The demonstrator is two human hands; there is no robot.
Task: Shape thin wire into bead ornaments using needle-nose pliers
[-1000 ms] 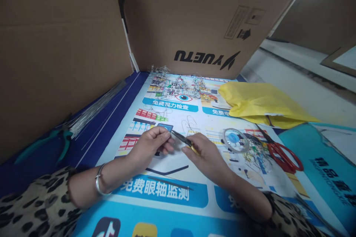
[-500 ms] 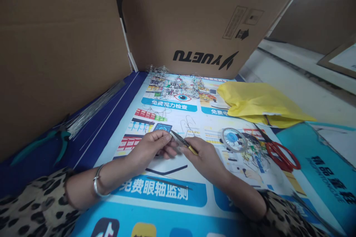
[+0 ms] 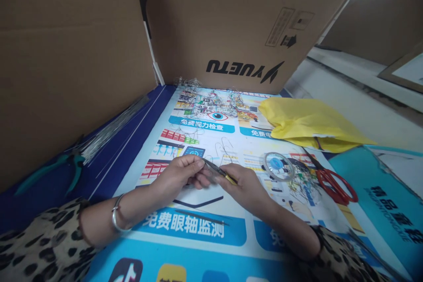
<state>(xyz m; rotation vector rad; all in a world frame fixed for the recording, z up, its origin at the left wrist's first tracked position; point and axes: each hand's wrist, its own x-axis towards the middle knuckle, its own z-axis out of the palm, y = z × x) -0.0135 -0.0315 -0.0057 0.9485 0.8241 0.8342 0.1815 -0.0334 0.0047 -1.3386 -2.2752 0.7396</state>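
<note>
My left hand (image 3: 183, 175) and my right hand (image 3: 243, 183) meet over a printed poster (image 3: 198, 224) on the table. The right hand is closed round small yellow-handled pliers (image 3: 220, 170), whose dark tip points left to the left fingertips. The left fingers are pinched together at that tip on something too thin to make out. A silver bangle (image 3: 116, 220) sits on my left wrist, and both sleeves are leopard print.
Cardboard walls (image 3: 231, 22) stand behind and at left. Teal pliers (image 3: 62, 165) and a bundle of straight wires (image 3: 112, 130) lie at left. A yellow bag (image 3: 307, 123), a tape roll (image 3: 279, 166), red scissors (image 3: 333, 183) and bent wire pieces (image 3: 214, 101) lie at right and back.
My two hands have drawn a little closer together; the pliers' tip now sits right at the left fingertips. Everything else on the table stays put.
</note>
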